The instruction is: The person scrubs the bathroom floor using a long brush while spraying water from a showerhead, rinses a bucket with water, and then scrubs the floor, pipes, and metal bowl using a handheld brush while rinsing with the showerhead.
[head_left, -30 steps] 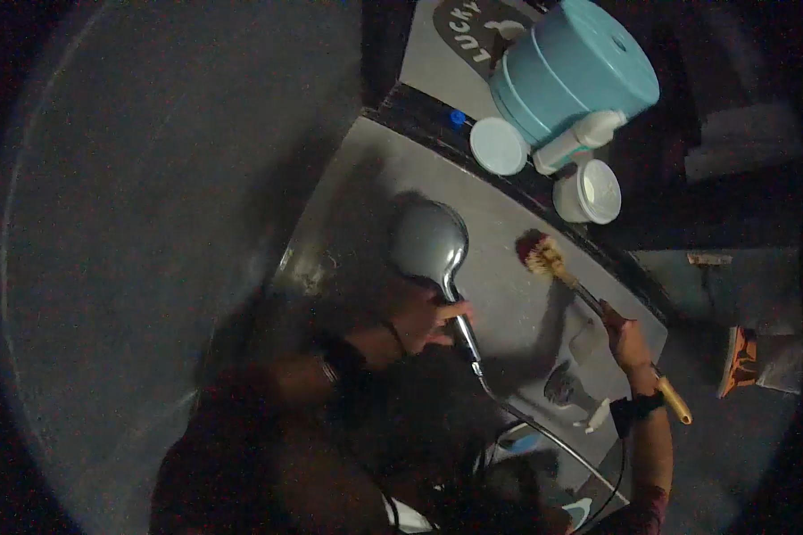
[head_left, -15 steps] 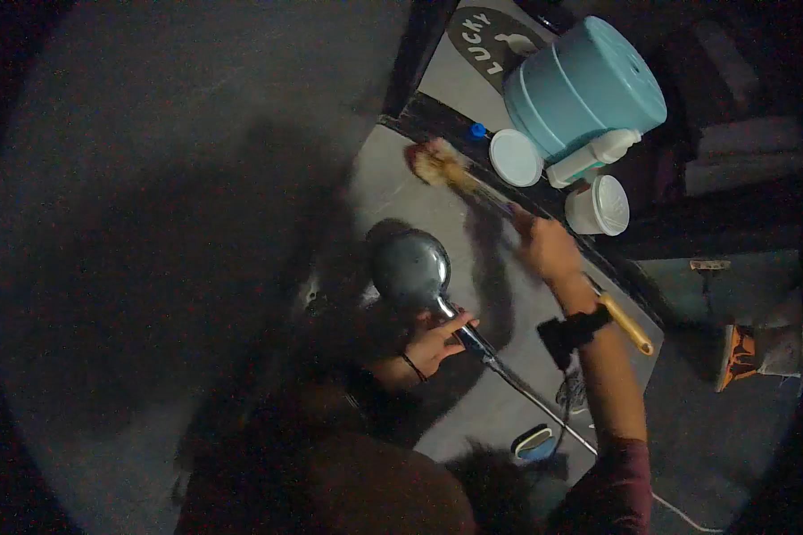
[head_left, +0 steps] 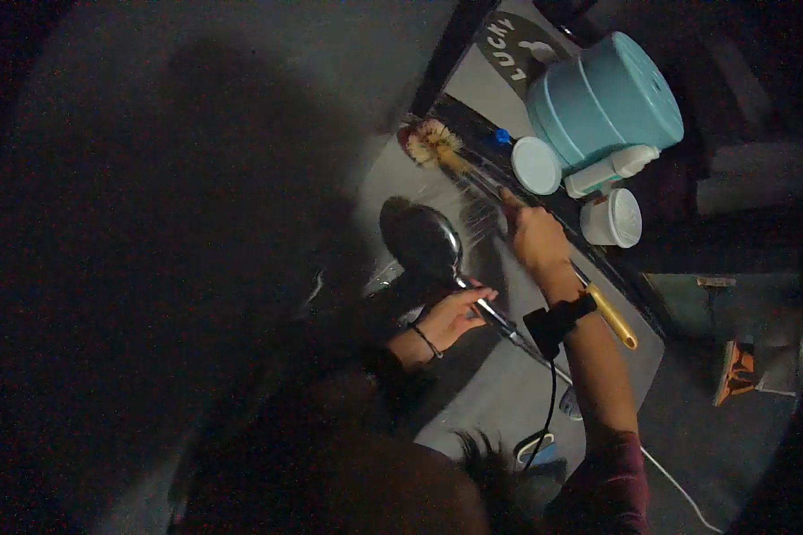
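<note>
My left hand (head_left: 451, 316) is closed around the neck of a chrome shower head (head_left: 424, 241), whose hose trails to the lower right. Thin streaks of water show between the shower head and a long-handled scrub brush (head_left: 433, 143). Gripping the brush by its shaft is my right hand (head_left: 542, 241), with the yellow handle end sticking out behind the wrist. The pale bristles touch the grey floor (head_left: 526, 357) by the corner of a dark raised edge (head_left: 473, 143). A black strap (head_left: 558, 325) circles my right wrist.
Beyond the dark edge stand a light-blue bucket-like stool (head_left: 602, 102), a white round lid (head_left: 536, 166), a white bottle (head_left: 611, 171) and a white tub (head_left: 612, 218). A blue-and-white brush (head_left: 535, 448) lies low on the floor. An orange-and-grey object (head_left: 738, 373) sits at right.
The view has shifted, so most things sit a little further right. The shower head has tilted, and water streaks now show near the brush. Both hands keep their holds.
</note>
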Demonstrator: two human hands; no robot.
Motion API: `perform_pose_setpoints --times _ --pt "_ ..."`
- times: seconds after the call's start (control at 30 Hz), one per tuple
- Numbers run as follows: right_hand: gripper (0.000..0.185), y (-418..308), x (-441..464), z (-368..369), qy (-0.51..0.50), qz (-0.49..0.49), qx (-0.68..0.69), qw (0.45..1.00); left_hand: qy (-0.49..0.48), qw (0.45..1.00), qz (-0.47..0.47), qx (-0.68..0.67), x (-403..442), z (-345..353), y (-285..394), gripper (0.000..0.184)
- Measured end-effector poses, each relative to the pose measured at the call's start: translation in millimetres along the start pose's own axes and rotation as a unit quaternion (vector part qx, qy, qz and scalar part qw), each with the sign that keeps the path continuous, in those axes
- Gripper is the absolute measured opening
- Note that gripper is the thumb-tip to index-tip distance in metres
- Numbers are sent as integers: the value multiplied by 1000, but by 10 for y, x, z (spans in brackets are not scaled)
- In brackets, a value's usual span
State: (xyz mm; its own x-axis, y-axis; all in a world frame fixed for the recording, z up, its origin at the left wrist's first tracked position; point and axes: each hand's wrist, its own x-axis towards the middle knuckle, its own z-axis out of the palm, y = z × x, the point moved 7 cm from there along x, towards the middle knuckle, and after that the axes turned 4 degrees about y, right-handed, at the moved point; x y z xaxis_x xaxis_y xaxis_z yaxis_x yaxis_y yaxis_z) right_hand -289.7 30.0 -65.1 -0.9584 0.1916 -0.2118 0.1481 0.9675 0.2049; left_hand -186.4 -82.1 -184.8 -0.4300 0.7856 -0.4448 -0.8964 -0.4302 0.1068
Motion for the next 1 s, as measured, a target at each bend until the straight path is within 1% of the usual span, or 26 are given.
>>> perform_pose_setpoints --times 0.07,0.1,0.13,0.2,0.23,0.27,0.3,0.33,0.4,0.43,0.47,0.5,0.53,0.57,0.6,0.63,0.67,0.73,0.77,0.8,0.83,0.87,0.9,0.93,0.97,1.0 --pt "39 -68 -69 -223 37 10 48 998 -58 997 40 -31 -20 121 80 14" --pt "38 -5 -157 -247 23 -20 59 998 -46 997 30 -56 1 113 74 14" --pt "38 81 -257 -280 27 -25 60 998 -46 997 35 -55 15 96 85 14" --pt "37 288 -393 -235 -11 23 29 999 -48 995 50 -77 23 64 80 13" --pt "40 248 -395 -250 14 9 30 999 -46 995 50 -80 4 53 40 13" --pt "40 194 -366 -232 12 9 32 999 -9 996 73 -48 -20 18 22 13" --pt "41 59 -277 -242 27 -13 49 998 23 995 97 -15 -46 -15 25 13" --pt "42 -92 -151 -272 39 -28 65 997 22 995 92 -12 -78 -6 33 13" --pt "46 -291 151 -136 52 -19 74 996 44 993 109 19 -182 -23 50 14" --pt "49 -344 235 -18 59 -10 80 995 45 996 65 28 -177 -69 -4 24" --pt "49 -318 231 118 56 -9 85 995 49 996 62 30 -203 -135 -30 24" --pt "50 -262 185 263 36 -23 86 995 31 962 133 237 -272 -123 8 32" --pt "52 -239 172 303 22 -41 84 995 7 878 205 432 -291 -61 43 40" --pt "52 -272 91 205 26 -43 83 995 6 877 209 432 -226 -178 -6 40" --pt "53 -315 -93 177 -8 -76 95 993 -32 881 215 419 -187 -277 -136 47" --pt "53 -359 -211 166 -41 -108 106 988 -71 885 221 405 -228 -217 -171 53" --pt "53 -288 -224 196 -44 -103 107 988 -73 886 216 405 -275 -205 -203 53" --pt "50 -91 -140 189 -22 -96 128 987 1 783 275 558 -381 -150 -100 57" --pt "50 -76 -116 53 -22 -94 128 987 -1 783 274 559 -334 -193 -138 57" --pt "48 -45 -104 -163 4 -103 158 982 33 881 230 412 -233 -390 -186 50" --pt "47 -24 -97 -333 31 -112 188 975 68 949 178 253 -161 -541 -249 44" --pt "47 28 -88 -359 33 -111 188 975 66 948 178 255 -230 -389 -135 44" --pt "47 144 -85 -387 59 -84 209 972 137 964 140 182 -289 -381 -40 32" --pt "47 254 -91 -424 84 -58 231 968 208 967 101 106 -358 -356 47 21" --pt "44 311 -110 -469 95 -53 240 965 208 967 100 111 -359 -292 128 21" --pt "44 363 -145 -504 96 -51 244 964 224 953 151 135 -384 -243 257 21"
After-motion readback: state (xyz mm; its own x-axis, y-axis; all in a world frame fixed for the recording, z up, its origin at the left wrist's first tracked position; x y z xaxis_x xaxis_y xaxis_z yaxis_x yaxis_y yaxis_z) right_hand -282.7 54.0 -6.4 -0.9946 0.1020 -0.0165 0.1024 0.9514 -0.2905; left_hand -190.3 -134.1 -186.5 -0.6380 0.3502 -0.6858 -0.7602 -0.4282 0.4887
